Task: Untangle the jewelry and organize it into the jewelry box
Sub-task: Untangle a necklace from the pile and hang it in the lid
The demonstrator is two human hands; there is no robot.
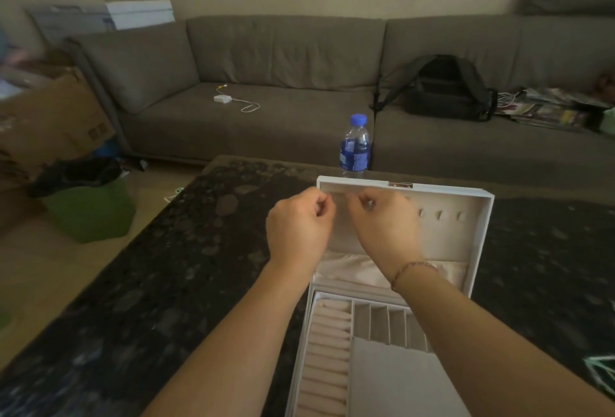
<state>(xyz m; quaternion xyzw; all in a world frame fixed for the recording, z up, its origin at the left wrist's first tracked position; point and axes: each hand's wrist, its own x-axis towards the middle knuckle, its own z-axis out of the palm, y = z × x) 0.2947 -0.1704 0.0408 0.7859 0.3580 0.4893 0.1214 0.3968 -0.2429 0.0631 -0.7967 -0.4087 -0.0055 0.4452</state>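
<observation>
Ring rolls [327, 355] sat unfilled in the jewelry box [484, 216]; above them, left hand [299, 226] and right hand [382, 223] curled together, seemingly pinching something fine near the lid's hooks [440, 215].

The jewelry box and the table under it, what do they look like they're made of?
Jewelry box: smooth white shell, maybe faux leather or coated board, with a matte beige, velvet-like lining and a shiny metal clasp. Table: dark speckled top, polished stone like granite by its mottled pattern and faint sheen, though possibly a printed surface.
</observation>
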